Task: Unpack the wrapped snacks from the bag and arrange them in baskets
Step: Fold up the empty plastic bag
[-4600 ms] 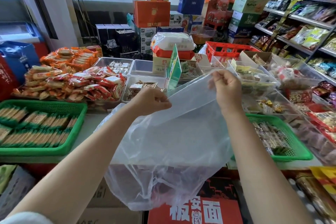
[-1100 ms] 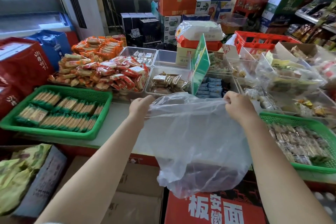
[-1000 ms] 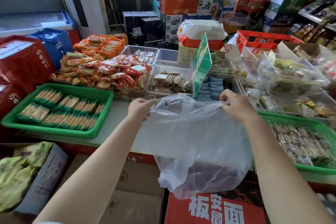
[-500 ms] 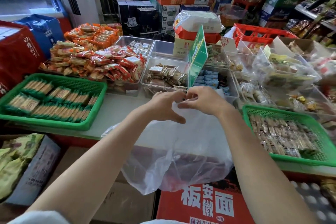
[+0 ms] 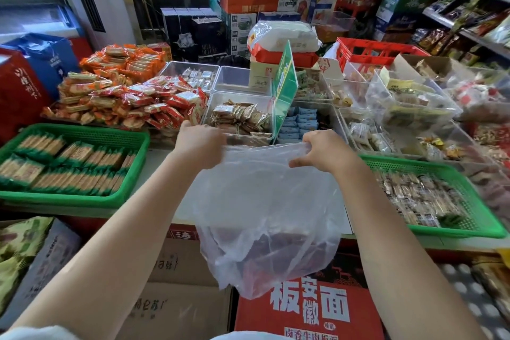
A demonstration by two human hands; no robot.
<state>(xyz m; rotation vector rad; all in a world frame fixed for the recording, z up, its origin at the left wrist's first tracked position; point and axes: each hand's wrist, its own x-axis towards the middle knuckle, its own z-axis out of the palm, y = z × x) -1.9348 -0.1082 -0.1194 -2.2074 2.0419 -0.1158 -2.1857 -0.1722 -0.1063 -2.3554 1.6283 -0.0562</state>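
Both forearms are bare from wrist to elbow. A white sleeve (image 5: pixel 36 332) edge shows at the left upper arm, and white clothing (image 5: pixel 242 335) shows at the bottom edge. The fingers carry no rings.

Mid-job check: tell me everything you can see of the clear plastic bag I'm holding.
The clear plastic bag is thin, translucent and wrinkled. The left hand and right hand grip its upper edge, pulled taut between them. It hangs in front of the white counter edge, sagging to a point over a red carton. Dark reddish shapes show through low down, whether contents or boxes behind I cannot tell.
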